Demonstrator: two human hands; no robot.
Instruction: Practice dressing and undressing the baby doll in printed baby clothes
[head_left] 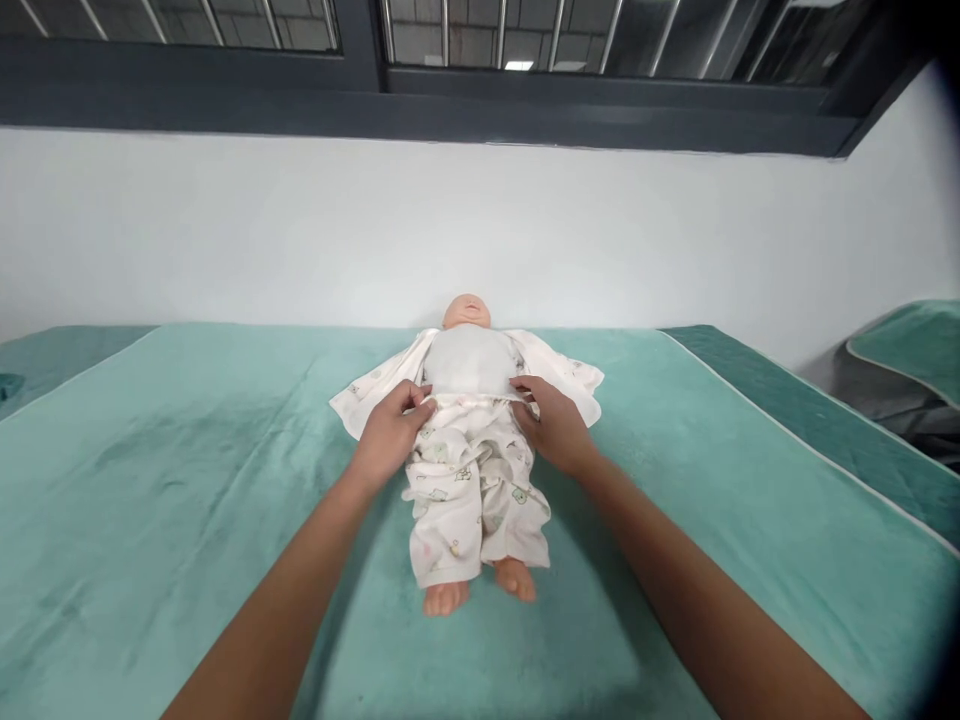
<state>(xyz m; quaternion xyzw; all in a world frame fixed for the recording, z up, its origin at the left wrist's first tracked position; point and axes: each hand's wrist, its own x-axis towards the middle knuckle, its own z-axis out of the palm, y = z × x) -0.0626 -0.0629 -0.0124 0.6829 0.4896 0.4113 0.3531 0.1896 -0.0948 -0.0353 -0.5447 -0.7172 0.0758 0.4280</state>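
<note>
A baby doll lies on its back on a teal blanket, head toward the wall. It wears white printed trousers, and an open white printed top is spread under its grey torso. Its bare feet point toward me. My left hand pinches the trousers' waistband at the doll's hip on the left side of the view. My right hand grips the waistband on the opposite side, fingers curled on the cloth.
The blanket covers a wide bed against a white wall under a dark-framed barred window. A darker green border runs along the right. Another teal-covered surface stands at the far right.
</note>
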